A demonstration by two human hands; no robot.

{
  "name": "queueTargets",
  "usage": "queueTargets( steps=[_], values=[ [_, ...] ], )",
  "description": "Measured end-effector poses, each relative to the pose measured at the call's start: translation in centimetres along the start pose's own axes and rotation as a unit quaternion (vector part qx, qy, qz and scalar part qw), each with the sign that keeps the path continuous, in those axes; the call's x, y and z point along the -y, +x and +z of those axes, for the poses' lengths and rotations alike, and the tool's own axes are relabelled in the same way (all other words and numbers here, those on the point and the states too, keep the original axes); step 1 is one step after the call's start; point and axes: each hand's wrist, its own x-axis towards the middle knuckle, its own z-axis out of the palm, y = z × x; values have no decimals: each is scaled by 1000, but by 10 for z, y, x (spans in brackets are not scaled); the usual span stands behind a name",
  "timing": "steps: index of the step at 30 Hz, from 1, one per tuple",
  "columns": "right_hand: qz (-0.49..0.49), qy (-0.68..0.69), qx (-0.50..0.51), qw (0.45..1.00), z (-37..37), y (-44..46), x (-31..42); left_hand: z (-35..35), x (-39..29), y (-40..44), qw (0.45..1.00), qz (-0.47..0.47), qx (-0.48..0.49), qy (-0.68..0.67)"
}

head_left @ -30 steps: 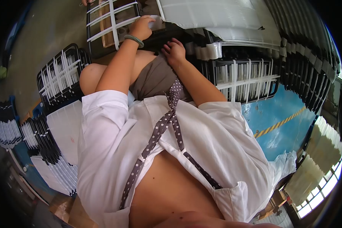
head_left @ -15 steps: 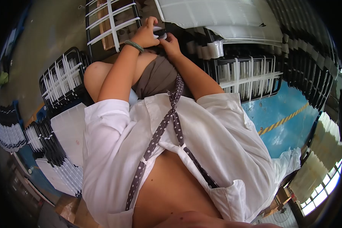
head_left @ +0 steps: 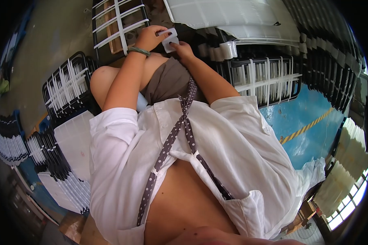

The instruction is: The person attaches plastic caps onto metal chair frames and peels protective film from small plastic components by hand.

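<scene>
In front of my knees, a small white folded piece [head_left: 167, 44] of thin-looking material is held between my two hands; its exact kind cannot be told. My left hand [head_left: 149, 37], with a green bangle [head_left: 139, 51] on its wrist, pinches the upper left part of it. From the other side, the fingers of my right hand [head_left: 185, 50] press on its lower right part. Close by, to the right, are several clear-wrapped rolls or tube ends [head_left: 229, 50] on a dark frame.
A black frame with white straps [head_left: 120, 25] stands ahead on the left. White wrapped panels [head_left: 225, 16] lie ahead on the right, above a strapped black rack [head_left: 267, 79]. More black-and-white frames [head_left: 69, 83] are at left. Yellow-black tape [head_left: 306, 125] crosses the blue floor.
The white piece has turned and now shows a broader white face. My left hand has shifted slightly down and left, with its fingers lower. My right hand has moved slightly down.
</scene>
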Motion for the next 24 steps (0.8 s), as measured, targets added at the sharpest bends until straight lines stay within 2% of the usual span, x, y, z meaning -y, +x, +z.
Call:
queueTargets(
  steps=[2,6,9,12,15,18,24],
  values=[
    [-27,-43,-11,999,4,-1,-1,9,27,4,997,55,-40,-24],
    [-37,-26,-4,999,-1,2,-4,9,26,2,995,15,16,-97],
    [-45,-51,12,998,-2,2,-5,8,11,0,997,60,36,-25],
    [-53,-86,27,994,-4,1,-5,7,4,3,995,1,89,50],
    [-86,-142,40,985,-3,-6,-5,13,6,1,996,52,64,29],
    [-86,-138,98,982,-7,-20,5,18,14,1,989,94,69,96],
    [-154,-220,152,951,-15,-25,6,14,-4,-1,991,39,72,109]
  ],
)
